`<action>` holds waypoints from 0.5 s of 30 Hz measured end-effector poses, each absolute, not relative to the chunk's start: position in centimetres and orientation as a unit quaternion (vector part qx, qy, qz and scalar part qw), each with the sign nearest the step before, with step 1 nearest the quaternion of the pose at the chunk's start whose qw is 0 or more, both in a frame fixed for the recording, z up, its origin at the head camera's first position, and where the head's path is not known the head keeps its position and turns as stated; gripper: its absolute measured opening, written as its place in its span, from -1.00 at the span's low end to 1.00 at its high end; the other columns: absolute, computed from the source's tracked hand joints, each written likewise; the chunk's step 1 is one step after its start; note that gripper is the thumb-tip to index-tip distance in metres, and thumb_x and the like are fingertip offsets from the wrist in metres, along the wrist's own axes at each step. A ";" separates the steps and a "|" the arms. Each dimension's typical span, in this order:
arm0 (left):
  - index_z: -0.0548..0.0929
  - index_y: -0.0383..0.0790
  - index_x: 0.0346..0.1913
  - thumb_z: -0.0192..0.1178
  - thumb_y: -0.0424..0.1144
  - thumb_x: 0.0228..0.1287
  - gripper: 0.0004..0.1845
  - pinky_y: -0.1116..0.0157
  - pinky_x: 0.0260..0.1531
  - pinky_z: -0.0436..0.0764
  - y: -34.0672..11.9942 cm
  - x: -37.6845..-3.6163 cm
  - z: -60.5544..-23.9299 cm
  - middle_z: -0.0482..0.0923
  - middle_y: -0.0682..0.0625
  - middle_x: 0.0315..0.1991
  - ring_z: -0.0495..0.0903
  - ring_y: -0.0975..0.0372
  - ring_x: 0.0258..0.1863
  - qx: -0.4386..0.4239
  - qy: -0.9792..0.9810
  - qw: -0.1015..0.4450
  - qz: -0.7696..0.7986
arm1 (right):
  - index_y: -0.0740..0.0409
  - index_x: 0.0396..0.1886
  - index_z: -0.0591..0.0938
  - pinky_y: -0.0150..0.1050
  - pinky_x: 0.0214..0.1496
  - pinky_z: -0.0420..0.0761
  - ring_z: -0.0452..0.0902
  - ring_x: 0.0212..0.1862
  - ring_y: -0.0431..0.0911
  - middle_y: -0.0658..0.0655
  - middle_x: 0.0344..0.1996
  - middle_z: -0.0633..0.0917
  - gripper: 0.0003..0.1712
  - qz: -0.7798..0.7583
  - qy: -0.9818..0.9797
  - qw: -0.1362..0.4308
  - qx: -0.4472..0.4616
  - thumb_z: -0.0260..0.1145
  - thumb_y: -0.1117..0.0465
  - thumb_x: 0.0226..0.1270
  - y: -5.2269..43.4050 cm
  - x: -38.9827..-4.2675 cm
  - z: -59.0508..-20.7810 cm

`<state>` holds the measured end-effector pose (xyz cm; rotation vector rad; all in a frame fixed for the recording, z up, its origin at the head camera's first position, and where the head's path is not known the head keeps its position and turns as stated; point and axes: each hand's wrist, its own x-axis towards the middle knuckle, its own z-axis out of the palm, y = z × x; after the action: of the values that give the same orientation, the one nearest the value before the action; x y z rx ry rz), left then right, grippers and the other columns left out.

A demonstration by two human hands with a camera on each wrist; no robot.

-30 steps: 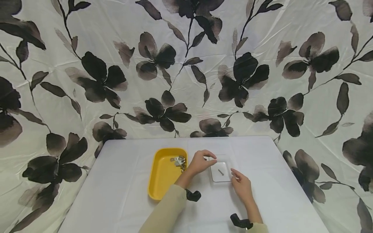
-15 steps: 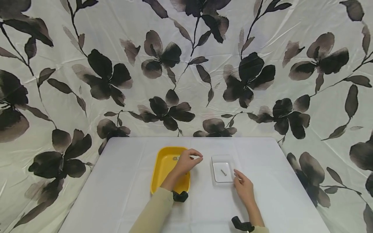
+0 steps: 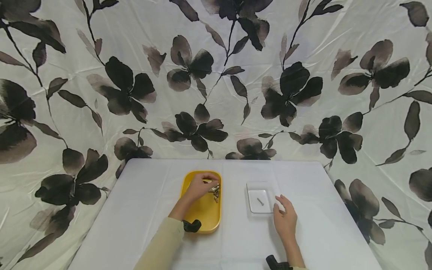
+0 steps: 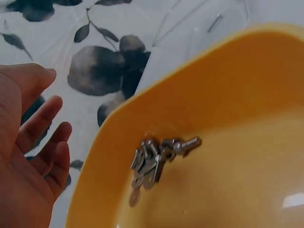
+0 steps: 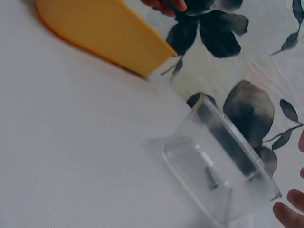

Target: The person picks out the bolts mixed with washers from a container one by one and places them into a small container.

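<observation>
My left hand is over the far part of a yellow tray, its fingers loosely bent. Nothing lies between them in the left wrist view, where the hand hovers beside the tray's wall. A small heap of metal screws and washers is gathered in one corner of that tray. To the right stands a clear plastic box with a single screw on its floor. Close to the box's right side is my right hand, fingers apart and gripping nothing; its fingertips show near a box corner.
A white cloth covers the table, whose far edge meets a hanging floral sheet. White tabletop separates the yellow tray from the clear box. Each wrist carries a black camera mount.
The left hand has moved left from above the clear box to over the yellow tray. Beside the box, the right hand has stayed nearly in place, its fingers spreading a little.
</observation>
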<state>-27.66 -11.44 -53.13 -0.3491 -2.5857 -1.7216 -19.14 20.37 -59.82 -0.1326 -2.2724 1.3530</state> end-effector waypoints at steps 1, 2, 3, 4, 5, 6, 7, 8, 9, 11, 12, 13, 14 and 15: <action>0.75 -0.29 -0.19 0.34 -0.31 0.23 -0.86 0.22 -0.17 0.58 -11.8 -27.8 -53.2 0.67 0.07 -0.26 0.59 0.20 -0.24 -0.110 -0.828 0.013 -0.550 | 0.26 0.02 0.64 0.01 -0.08 0.62 0.46 0.20 0.15 0.25 0.19 0.53 -0.70 0.486 -0.829 0.272 -0.037 0.20 0.42 0.32 20.1 -19.1 -59.4; 0.75 -0.30 -0.19 0.34 -0.32 0.22 -0.86 0.22 -0.17 0.58 -12.2 -28.0 -53.3 0.68 0.07 -0.27 0.60 0.20 -0.24 -0.108 -0.828 0.019 -0.550 | 0.27 -0.01 0.65 0.01 -0.06 0.61 0.46 0.20 0.15 0.24 0.16 0.55 -0.71 0.474 -0.828 0.298 -0.024 0.21 0.44 0.29 19.7 -19.2 -59.0; 0.75 -0.30 -0.21 0.35 -0.33 0.21 -0.87 0.21 -0.18 0.59 -12.5 -28.1 -53.4 0.68 0.07 -0.28 0.61 0.19 -0.24 -0.108 -0.829 0.025 -0.548 | 0.28 -0.05 0.66 0.02 -0.03 0.59 0.47 0.19 0.13 0.24 0.13 0.57 -0.73 0.462 -0.827 0.321 -0.014 0.21 0.45 0.27 19.3 -19.1 -58.6; 0.75 -0.30 -0.22 0.36 -0.34 0.20 -0.88 0.21 -0.19 0.60 -12.8 -28.2 -53.5 0.68 0.06 -0.29 0.61 0.18 -0.25 -0.107 -0.830 0.031 -0.546 | 0.29 -0.08 0.67 0.04 0.00 0.57 0.48 0.17 0.13 0.24 0.10 0.59 -0.74 0.449 -0.825 0.342 -0.006 0.22 0.46 0.25 18.9 -19.1 -58.1; 0.76 -0.29 -0.23 0.37 -0.34 0.19 -0.89 0.20 -0.19 0.61 -13.1 -28.3 -53.6 0.68 0.06 -0.30 0.62 0.17 -0.24 -0.106 -0.832 0.034 -0.544 | 0.29 -0.11 0.68 0.05 0.02 0.54 0.49 0.16 0.13 0.23 0.08 0.61 -0.75 0.437 -0.824 0.360 -0.002 0.22 0.47 0.23 18.5 -19.1 -57.7; 0.76 -0.27 -0.24 0.37 -0.33 0.18 -0.90 0.20 -0.19 0.61 -13.3 -28.4 -53.7 0.68 0.06 -0.30 0.62 0.16 -0.23 -0.106 -0.833 0.035 -0.541 | 0.28 -0.13 0.69 0.05 0.06 0.52 0.50 0.15 0.13 0.22 0.05 0.62 -0.75 0.428 -0.823 0.373 0.000 0.23 0.47 0.21 18.2 -19.0 -57.2; 0.76 -0.26 -0.25 0.37 -0.33 0.18 -0.90 0.19 -0.17 0.61 -13.5 -28.5 -53.8 0.68 0.06 -0.30 0.62 0.15 -0.21 -0.107 -0.835 0.034 -0.539 | 0.28 -0.15 0.69 0.02 0.06 0.52 0.52 0.13 0.13 0.21 0.03 0.64 -0.76 0.424 -0.821 0.383 0.003 0.23 0.48 0.20 17.8 -19.0 -56.8; 0.76 -0.24 -0.25 0.37 -0.31 0.19 -0.91 0.18 -0.16 0.61 -13.7 -28.5 -53.9 0.68 0.05 -0.29 0.62 0.13 -0.18 -0.106 -0.838 0.034 -0.535 | 0.28 -0.16 0.69 -0.02 0.05 0.53 0.53 0.12 0.12 0.21 0.02 0.65 -0.75 0.425 -0.817 0.389 0.009 0.23 0.49 0.19 17.3 -19.0 -56.5; 0.76 -0.22 -0.25 0.37 -0.30 0.19 -0.91 0.17 -0.14 0.60 -13.8 -28.6 -53.9 0.68 0.05 -0.28 0.61 0.12 -0.16 -0.103 -0.840 0.033 -0.532 | 0.28 -0.15 0.69 -0.09 0.03 0.55 0.54 0.10 0.11 0.19 0.01 0.65 -0.75 0.429 -0.814 0.391 0.018 0.23 0.50 0.19 16.8 -19.0 -56.2; 0.76 -0.20 -0.25 0.36 -0.29 0.20 -0.91 0.15 -0.11 0.60 -14.1 -28.5 -54.1 0.67 0.05 -0.26 0.60 0.10 -0.12 -0.092 -0.844 0.026 -0.527 | 0.28 -0.14 0.69 -0.27 -0.06 0.59 0.57 0.06 0.10 0.20 -0.01 0.66 -0.73 0.448 -0.804 0.387 0.048 0.23 0.53 0.18 15.6 -18.8 -56.0; 0.75 -0.20 -0.25 0.36 -0.29 0.20 -0.91 0.14 -0.11 0.60 -14.3 -28.5 -54.2 0.66 0.04 -0.25 0.59 0.09 -0.11 -0.088 -0.847 0.022 -0.524 | 0.29 -0.13 0.69 -0.35 -0.12 0.60 0.58 0.04 0.09 0.20 -0.02 0.66 -0.71 0.460 -0.800 0.379 0.067 0.24 0.55 0.17 14.8 -18.6 -56.1; 0.75 -0.20 -0.25 0.36 -0.29 0.20 -0.91 0.13 -0.11 0.59 -14.5 -28.5 -54.3 0.65 0.04 -0.24 0.59 0.09 -0.11 -0.082 -0.850 0.018 -0.520 | 0.29 -0.13 0.69 -0.41 -0.18 0.60 0.59 0.02 0.10 0.21 -0.03 0.66 -0.70 0.469 -0.798 0.369 0.087 0.25 0.56 0.16 14.0 -18.4 -56.3; 0.76 -0.18 -0.25 0.37 -0.28 0.20 -0.91 0.13 -0.11 0.59 -14.6 -28.4 -54.4 0.65 0.05 -0.24 0.58 0.09 -0.12 -0.077 -0.853 0.011 -0.515 | 0.28 -0.13 0.69 -0.43 -0.22 0.60 0.60 0.00 0.10 0.21 -0.04 0.67 -0.69 0.479 -0.796 0.356 0.103 0.26 0.57 0.14 13.1 -18.1 -56.6; 0.76 -0.18 -0.24 0.37 -0.28 0.19 -0.91 0.13 -0.11 0.59 -14.8 -28.5 -54.6 0.65 0.05 -0.24 0.58 0.10 -0.12 -0.075 -0.856 0.003 -0.512 | 0.27 -0.13 0.69 -0.43 -0.25 0.61 0.61 -0.01 0.10 0.20 -0.04 0.67 -0.69 0.487 -0.795 0.342 0.116 0.27 0.57 0.14 12.2 -17.8 -56.9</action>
<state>-28.45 -14.77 -54.59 -0.2337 -2.6833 -1.6038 -17.75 12.23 -56.89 0.3009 -2.0689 1.2669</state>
